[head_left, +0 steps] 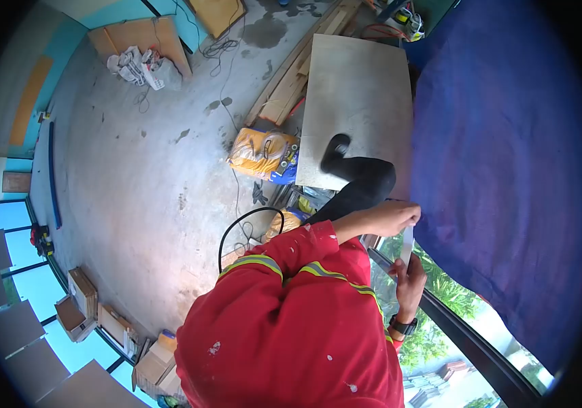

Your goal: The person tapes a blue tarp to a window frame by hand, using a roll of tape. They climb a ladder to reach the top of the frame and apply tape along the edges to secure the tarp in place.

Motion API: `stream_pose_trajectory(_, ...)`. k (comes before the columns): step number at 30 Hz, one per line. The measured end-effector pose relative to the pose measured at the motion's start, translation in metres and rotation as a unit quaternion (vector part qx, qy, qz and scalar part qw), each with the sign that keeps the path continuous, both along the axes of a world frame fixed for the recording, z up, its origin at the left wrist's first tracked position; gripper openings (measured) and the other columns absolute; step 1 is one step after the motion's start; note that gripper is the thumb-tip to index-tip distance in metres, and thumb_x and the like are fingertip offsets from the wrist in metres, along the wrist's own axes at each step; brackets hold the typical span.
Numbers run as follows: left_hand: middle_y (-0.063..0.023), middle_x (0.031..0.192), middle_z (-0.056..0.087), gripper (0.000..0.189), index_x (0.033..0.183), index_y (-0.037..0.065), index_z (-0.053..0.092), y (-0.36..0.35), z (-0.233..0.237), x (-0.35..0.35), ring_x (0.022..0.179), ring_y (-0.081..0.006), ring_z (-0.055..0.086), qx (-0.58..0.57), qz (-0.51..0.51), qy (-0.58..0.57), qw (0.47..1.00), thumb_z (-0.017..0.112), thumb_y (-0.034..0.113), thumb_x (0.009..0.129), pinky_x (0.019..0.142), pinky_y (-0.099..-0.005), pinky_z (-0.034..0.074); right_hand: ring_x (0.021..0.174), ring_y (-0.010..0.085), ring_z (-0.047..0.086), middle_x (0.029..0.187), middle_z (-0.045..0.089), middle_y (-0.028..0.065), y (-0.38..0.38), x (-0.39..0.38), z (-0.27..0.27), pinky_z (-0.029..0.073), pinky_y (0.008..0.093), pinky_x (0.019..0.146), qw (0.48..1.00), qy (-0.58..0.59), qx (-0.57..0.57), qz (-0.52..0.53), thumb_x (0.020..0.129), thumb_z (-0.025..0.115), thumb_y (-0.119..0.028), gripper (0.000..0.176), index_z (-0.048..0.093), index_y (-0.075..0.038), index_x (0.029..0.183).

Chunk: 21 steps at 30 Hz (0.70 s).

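Observation:
A short, flat white strip (408,245) spans the gap between my two hands. My left hand (398,218) is closed, its fingers pinching the strip's upper end beside the edge of a large blue sheet (502,170). Just below, my right hand (411,277), with a dark watch (403,325) on the wrist, has its fingers closed round the lower end. Both hands are in front of a window (434,326) with a dark frame. One black-clad leg (366,180) reaches over a pale board (359,88).
Left of the board lie an orange and blue bag (264,155) and long wooden planks (291,88). A black cable loop (236,224) curves near my left elbow. Cardboard boxes (80,299) stand by the far windows, and white bags (143,68) lean against a brown panel (162,41).

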<state>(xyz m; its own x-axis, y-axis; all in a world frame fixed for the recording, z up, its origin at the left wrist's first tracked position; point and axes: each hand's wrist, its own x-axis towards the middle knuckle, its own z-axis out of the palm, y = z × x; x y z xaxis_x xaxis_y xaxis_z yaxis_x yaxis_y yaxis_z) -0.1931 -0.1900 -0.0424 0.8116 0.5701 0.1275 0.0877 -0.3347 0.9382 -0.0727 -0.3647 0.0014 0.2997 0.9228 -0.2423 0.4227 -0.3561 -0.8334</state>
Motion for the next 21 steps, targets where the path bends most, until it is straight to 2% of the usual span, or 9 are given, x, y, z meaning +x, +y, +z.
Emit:
stream_pose_trajectory(2,-0.0136,0.091,0.062,0.007,0.098,0.005,0.054,0.013,-0.015,0.034,0.083,-0.0349,0.062,0.010,0.006,-0.031,0.999,0.054,0.012,0.095,0.072,-0.0425,0.047,0.062,0.0168,0.066,0.070,0.066,0.0116,0.014,0.028,0.003,0.049,0.0304,0.058,1.000,-0.028,0.009,0.007,0.095,0.062,-0.025,0.030,0.059,0.005,0.102)
stream_pose_trajectory(4,-0.0134,0.090,0.062,0.007,0.097,0.005,0.054,0.029,-0.007,0.066,0.084,-0.0333,0.062,0.010,-0.007,-0.046,0.999,0.055,0.011,0.095,0.072,-0.0417,0.047,0.062,0.0167,0.066,0.069,0.066,0.0113,0.028,0.049,0.010,0.048,0.0306,0.058,0.998,-0.049,0.032,-0.005,0.094,0.062,-0.024,0.029,0.060,0.004,0.101)
stream_pose_trajectory(9,-0.0129,0.086,0.059,0.007,0.096,0.005,0.053,0.032,-0.019,0.088,0.081,-0.0319,0.059,0.007,-0.112,-0.091,0.990,0.054,0.012,0.096,0.074,-0.0411,0.045,0.062,0.0148,0.063,0.069,0.065,0.0094,0.004,0.033,-0.008,0.047,0.0297,0.058,0.989,-0.035,0.055,-0.135,0.094,0.064,-0.024,0.030,0.060,0.004,0.103)
stream_pose_trajectory(13,-0.0149,0.087,0.059,0.009,0.096,0.003,0.052,0.105,-0.024,0.033,0.082,-0.0327,0.059,-0.049,-0.152,-0.094,0.983,0.053,0.012,0.097,0.074,-0.0417,0.045,0.063,0.0140,0.062,0.071,0.065,0.0093,0.073,-0.031,-0.017,0.048,0.0287,0.059,0.981,0.024,0.045,-0.187,0.093,0.064,-0.024,0.030,0.060,0.005,0.102)
stream_pose_trajectory(15,-0.0150,0.085,0.059,0.012,0.103,0.002,0.049,0.166,-0.040,-0.012,0.079,-0.0315,0.060,-0.095,-0.162,-0.040,0.981,0.055,0.011,0.096,0.072,-0.0412,0.046,0.063,0.0138,0.062,0.071,0.065,0.0101,0.131,-0.066,-0.033,0.049,0.0288,0.060,0.985,0.045,0.034,-0.164,0.093,0.064,-0.021,0.029,0.060,0.006,0.102)
stream_pose_trajectory(17,-0.0141,0.082,0.058,0.024,0.115,0.002,0.046,0.227,-0.076,-0.069,0.075,-0.0296,0.059,-0.103,-0.087,-0.119,0.984,0.056,0.009,0.095,0.068,-0.0390,0.047,0.064,0.0138,0.063,0.072,0.066,0.0103,0.204,-0.107,-0.055,0.049,0.0292,0.060,0.989,0.068,0.028,-0.131,0.093,0.063,-0.020,0.028,0.061,0.006,0.102)
stream_pose_trajectory(19,-0.0095,0.080,0.054,0.046,0.137,0.004,0.037,0.309,-0.102,-0.143,0.072,-0.0220,0.056,-0.096,-0.061,-0.053,0.992,0.058,0.006,0.095,0.067,-0.0356,0.047,0.068,0.0146,0.065,0.081,0.068,0.0119,0.293,-0.157,-0.076,0.051,0.0300,0.061,0.995,0.076,0.007,-0.070,0.093,0.062,-0.016,0.026,0.061,0.006,0.108)
stream_pose_trajectory(20,-0.0079,0.081,0.055,0.049,0.139,0.005,0.038,0.349,-0.111,-0.182,0.074,-0.0187,0.057,-0.101,-0.024,-0.005,0.995,0.057,0.005,0.094,0.069,-0.0334,0.047,0.068,0.0144,0.064,0.084,0.068,0.0122,0.338,-0.186,-0.089,0.051,0.0305,0.062,0.982,0.161,-0.033,-0.094,0.093,0.062,-0.015,0.028,0.062,0.005,0.112)
stream_pose_trajectory(21,-0.0093,0.080,0.055,0.047,0.138,0.006,0.041,0.391,-0.120,-0.219,0.071,-0.0222,0.055,-0.078,0.016,0.008,0.997,0.057,0.004,0.094,0.067,-0.0357,0.047,0.072,0.0158,0.065,0.083,0.068,0.0121,0.390,-0.214,-0.099,0.051,0.0334,0.064,0.987,0.145,-0.044,-0.059,0.093,0.063,-0.017,0.032,0.061,0.005,0.115)
